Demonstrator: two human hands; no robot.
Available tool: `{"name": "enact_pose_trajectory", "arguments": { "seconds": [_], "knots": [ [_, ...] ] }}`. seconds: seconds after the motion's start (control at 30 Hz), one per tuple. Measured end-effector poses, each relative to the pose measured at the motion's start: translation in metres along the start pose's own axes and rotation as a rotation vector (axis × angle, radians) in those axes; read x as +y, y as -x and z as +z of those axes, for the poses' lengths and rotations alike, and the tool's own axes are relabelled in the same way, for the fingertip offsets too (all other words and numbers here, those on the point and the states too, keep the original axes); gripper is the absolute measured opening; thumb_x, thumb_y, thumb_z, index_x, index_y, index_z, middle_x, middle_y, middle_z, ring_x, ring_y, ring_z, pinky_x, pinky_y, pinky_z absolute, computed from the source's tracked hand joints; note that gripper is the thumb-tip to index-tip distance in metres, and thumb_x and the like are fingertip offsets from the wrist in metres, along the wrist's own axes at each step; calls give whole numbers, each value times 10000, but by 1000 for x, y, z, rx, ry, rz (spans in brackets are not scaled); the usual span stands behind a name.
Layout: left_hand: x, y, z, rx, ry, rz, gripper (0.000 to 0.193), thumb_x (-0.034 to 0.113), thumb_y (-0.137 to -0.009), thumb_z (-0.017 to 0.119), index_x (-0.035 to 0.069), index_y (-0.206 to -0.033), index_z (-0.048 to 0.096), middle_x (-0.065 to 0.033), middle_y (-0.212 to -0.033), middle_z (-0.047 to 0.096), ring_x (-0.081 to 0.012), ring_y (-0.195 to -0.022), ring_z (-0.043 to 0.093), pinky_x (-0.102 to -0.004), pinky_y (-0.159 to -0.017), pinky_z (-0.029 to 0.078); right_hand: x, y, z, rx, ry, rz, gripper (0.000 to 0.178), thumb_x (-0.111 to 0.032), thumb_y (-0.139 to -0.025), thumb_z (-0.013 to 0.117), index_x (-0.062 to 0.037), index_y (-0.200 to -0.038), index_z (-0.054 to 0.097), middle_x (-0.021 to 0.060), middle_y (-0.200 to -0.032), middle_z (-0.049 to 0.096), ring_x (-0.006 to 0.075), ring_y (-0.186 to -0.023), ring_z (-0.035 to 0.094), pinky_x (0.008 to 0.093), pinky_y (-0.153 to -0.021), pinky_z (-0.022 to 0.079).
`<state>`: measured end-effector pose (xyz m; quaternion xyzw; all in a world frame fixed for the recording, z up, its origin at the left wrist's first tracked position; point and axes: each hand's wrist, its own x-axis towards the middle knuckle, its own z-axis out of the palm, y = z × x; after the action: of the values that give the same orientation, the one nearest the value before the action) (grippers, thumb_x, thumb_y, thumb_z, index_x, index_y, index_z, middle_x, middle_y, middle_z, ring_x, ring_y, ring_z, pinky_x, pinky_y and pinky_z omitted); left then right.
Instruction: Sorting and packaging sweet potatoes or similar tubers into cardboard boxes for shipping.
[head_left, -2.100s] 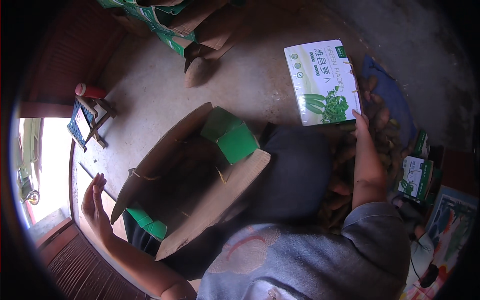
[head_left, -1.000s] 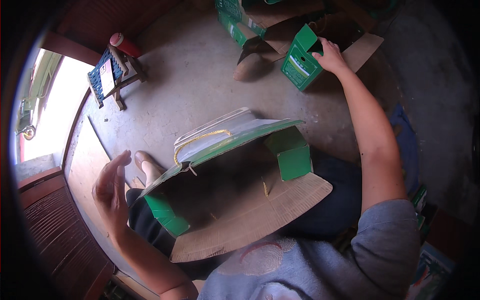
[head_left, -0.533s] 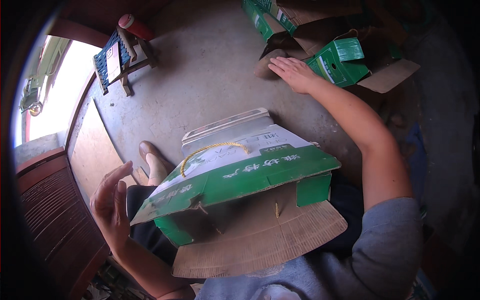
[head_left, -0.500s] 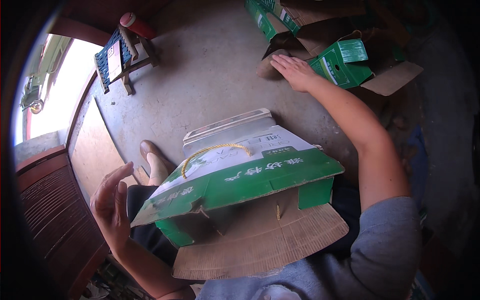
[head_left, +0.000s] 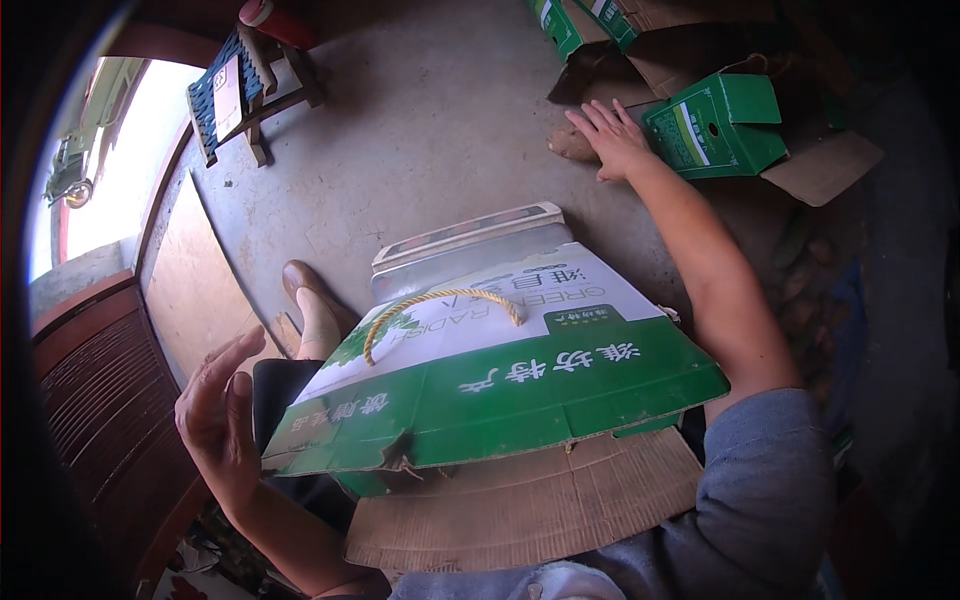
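Between my two forearms, tipped up at my lap, sits a big green-and-white cardboard box (head_left: 560, 400) with a yellow rope handle (head_left: 440, 296), its brown flap (head_left: 530, 505) towards my body. Just left of it, my left hand (head_left: 218, 410) is raised and holds nothing, fingers together and slightly bent, thumb apart. My right hand (head_left: 622, 150) reaches out well past the box, palm down and fingers spread, gripping nothing; it is over one end of a brown rounded lump (head_left: 570, 145), though I can't tell if it presses on it. Right beside those fingers, on the right, lies a smaller green box (head_left: 715, 125). Ahead of my left hand are a pale board (head_left: 195, 260) on the floor and, farther off, a blue-webbed stool (head_left: 225, 95). A grey, flat-topped device (head_left: 470, 245) shows beyond the big box, between both hands.
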<state>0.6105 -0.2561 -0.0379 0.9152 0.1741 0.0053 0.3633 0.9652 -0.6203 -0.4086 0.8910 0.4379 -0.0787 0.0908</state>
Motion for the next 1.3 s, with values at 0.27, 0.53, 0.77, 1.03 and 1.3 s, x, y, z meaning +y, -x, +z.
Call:
{"name": "enact_pose_trajectory", "arguments": {
  "seconds": [0.27, 0.53, 0.77, 1.03, 1.3],
  "knots": [
    [4, 11, -6, 102, 65, 54, 211, 75, -1010, 615, 27, -1163, 751, -182, -1131, 753, -281, -1089, 718, -408, -976, 537, -29, 46, -23, -153, -159, 122, 889, -33, -714, 767, -57, -1515, 382, 125, -1328, 540, 319, -1285, 517, 477, -1169, 390],
    [12, 38, -24, 112, 173, 136, 225, 52, -991, 642, 35, -1190, 745, -147, -1146, 759, -249, -1124, 708, -374, -992, 530, -46, 151, -174, -365, -240, 146, 1028, -188, -644, 846, -98, -1543, 356, 138, -1389, 544, 338, -1317, 521, 458, -1048, 498],
    [26, 65, -30, -101, 137, 176, 314, 172, -985, 678, 41, -1269, 710, -135, -1231, 733, -261, -1200, 664, -407, -1074, 462, -44, 249, -336, 247, -395, 401, 921, -196, -663, 888, -162, -1476, 456, 194, -1364, 626, 389, -1263, 603, 452, -1057, 484],
    [8, 85, -28, -33, -21, 297, 286, 148, -933, 729, 82, -1211, 736, -173, -1086, 747, -336, -959, 725, -397, -844, 554, -174, 278, -483, 177, -570, -120, 934, -133, -557, 837, -36, -1431, 523, 173, -1309, 647, 320, -1224, 638, 385, -1051, 477],
    [-3, 101, -36, -52, -52, 271, 268, 188, -937, 733, 7, -1133, 739, -202, -959, 744, -365, -820, 712, -392, -757, 560, -312, 176, -399, -637, -240, -209, 838, -316, -662, 859, 5, -1360, 524, 225, -1154, 698, 383, -1109, 669, 475, -902, 552]
  ]
}}
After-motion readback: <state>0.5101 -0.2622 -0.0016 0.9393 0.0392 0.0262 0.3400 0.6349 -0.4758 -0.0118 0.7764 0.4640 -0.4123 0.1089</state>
